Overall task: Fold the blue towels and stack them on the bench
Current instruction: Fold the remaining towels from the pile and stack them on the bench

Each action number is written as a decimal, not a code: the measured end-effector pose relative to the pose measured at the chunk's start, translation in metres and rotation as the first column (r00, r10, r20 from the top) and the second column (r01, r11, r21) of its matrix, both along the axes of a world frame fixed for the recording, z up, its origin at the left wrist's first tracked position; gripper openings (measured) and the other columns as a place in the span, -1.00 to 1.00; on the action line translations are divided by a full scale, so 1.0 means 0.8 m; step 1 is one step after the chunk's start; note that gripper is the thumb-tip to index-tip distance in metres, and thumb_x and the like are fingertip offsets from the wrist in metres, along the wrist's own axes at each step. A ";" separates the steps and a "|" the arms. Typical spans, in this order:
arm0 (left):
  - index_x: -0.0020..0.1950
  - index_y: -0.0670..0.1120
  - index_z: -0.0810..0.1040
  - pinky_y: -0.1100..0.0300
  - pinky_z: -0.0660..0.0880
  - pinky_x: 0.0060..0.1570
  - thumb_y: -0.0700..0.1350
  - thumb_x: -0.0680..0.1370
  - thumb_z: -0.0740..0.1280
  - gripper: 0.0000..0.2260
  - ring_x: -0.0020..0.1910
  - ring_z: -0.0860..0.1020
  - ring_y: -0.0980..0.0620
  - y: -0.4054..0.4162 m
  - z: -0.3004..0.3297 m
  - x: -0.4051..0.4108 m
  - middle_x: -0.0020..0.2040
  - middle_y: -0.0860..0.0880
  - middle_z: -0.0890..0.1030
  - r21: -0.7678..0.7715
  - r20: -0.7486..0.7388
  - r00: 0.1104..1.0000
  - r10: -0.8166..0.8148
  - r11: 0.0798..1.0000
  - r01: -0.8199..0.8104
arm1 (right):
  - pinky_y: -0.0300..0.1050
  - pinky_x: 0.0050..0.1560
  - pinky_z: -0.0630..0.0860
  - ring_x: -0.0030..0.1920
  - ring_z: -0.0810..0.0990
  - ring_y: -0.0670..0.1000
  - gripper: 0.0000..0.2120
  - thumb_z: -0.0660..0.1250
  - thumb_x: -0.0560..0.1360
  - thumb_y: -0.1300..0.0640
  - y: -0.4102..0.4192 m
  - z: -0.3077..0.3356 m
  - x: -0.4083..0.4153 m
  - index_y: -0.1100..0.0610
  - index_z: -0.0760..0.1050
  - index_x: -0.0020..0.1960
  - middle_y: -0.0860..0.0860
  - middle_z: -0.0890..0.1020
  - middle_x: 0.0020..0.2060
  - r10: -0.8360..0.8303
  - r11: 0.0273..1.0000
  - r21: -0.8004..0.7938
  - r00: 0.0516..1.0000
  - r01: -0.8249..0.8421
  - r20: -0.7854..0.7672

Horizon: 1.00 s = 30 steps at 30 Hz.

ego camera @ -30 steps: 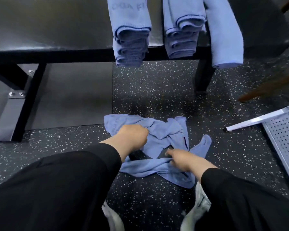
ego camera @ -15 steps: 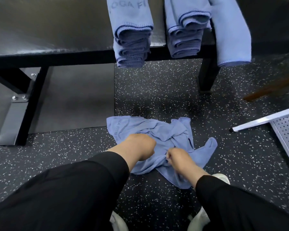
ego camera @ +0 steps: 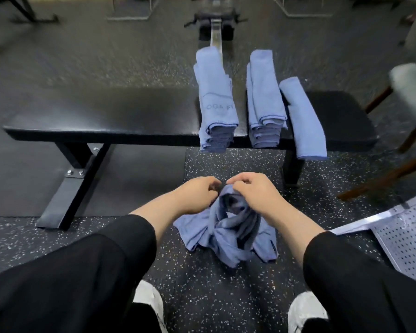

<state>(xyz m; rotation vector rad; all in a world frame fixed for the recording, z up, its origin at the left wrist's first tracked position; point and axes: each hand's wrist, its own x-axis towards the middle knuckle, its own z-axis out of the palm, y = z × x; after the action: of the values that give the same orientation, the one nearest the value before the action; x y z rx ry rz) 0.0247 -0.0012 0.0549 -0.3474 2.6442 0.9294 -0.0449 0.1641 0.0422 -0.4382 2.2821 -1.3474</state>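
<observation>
Lower frame: your black sleeves and white shoes. Just above, centre frame, the crumpled blue towel (ego camera: pixel 228 234) hung bunched from both grips, its lower folds trailing on the speckled floor (ego camera: pixel 202 296). Your left hand (ego camera: pixel 197 192) pinched the top edge, your right hand (ego camera: pixel 252 192) pinched it just beside, fingers curled on cloth. Soft, light, limp stuff; it'd likely sag and twist, so better taken at two corners. Further up, the black worktop (ego camera: pixel 106 116) carried two folded stacks (ego camera: pixel 216 104) plus one single folded towel (ego camera: pixel 303 121), right of centre, overhanging the near edge.
</observation>
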 end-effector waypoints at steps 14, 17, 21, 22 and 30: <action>-0.11 0.03 0.55 0.01 0.50 -0.07 -0.02 0.63 0.32 -0.86 -0.26 0.48 0.12 -0.015 0.116 0.057 -0.22 0.00 0.64 0.227 -0.363 0.916 0.173 0.969 -0.093 | -0.11 -0.12 0.41 -0.19 0.51 -0.06 -0.81 0.33 0.58 0.25 0.030 0.191 0.021 0.04 0.68 -0.07 0.01 0.66 -0.22 -0.026 0.976 -0.216 0.985 -0.011 -0.170; -0.09 0.01 0.59 -0.01 0.52 -0.08 -0.02 0.62 0.34 -0.88 -0.27 0.50 0.10 -0.021 0.128 0.055 -0.18 -0.08 0.69 0.330 -0.432 0.857 0.279 0.934 -0.138 | -0.19 -0.14 0.43 -0.22 0.54 -0.12 -0.89 0.43 0.54 0.04 0.035 0.184 0.014 -0.06 0.64 0.06 -0.02 0.67 -0.23 0.148 0.984 -0.080 0.975 -0.162 -0.164; -0.14 -0.02 0.62 0.15 0.44 -0.18 -0.03 0.60 0.37 -0.85 -0.32 0.46 0.18 -0.008 0.138 0.049 -0.24 -0.01 0.68 0.320 -0.453 0.858 0.242 0.942 -0.097 | -0.09 -0.08 0.56 -0.19 0.64 -0.06 -0.77 0.44 0.50 -0.17 0.023 0.154 0.020 -0.12 0.60 0.11 -0.10 0.69 -0.21 0.460 0.874 0.236 0.880 -0.425 -0.121; -0.16 -0.03 0.63 0.17 0.42 -0.20 -0.04 0.59 0.39 -0.85 -0.33 0.45 0.19 -0.004 0.140 0.045 -0.28 0.01 0.66 0.319 -0.458 0.857 0.235 0.944 -0.088 | 0.00 0.02 0.58 -0.09 0.66 -0.02 -0.74 0.41 0.50 -0.20 0.016 0.146 0.022 -0.04 0.61 0.05 -0.06 0.69 -0.15 0.455 0.875 0.264 0.875 -0.405 -0.165; -0.08 0.03 0.65 0.07 0.51 -0.13 0.00 0.56 0.43 -0.92 -0.27 0.55 0.08 -0.020 0.143 0.030 -0.18 -0.04 0.69 0.284 -0.385 0.896 0.222 0.952 -0.113 | -0.04 -0.17 0.42 -0.26 0.46 -0.11 -0.83 0.34 0.60 0.08 -0.006 0.133 0.008 0.13 0.59 -0.11 0.08 0.63 -0.26 0.163 0.981 -0.066 0.960 -0.182 -0.228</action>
<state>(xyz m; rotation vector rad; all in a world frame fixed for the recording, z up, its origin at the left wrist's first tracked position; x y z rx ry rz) 0.0487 -0.0176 0.1691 -0.3540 2.8444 1.5358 -0.0387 0.1595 0.1484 -0.8359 2.3017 -1.3707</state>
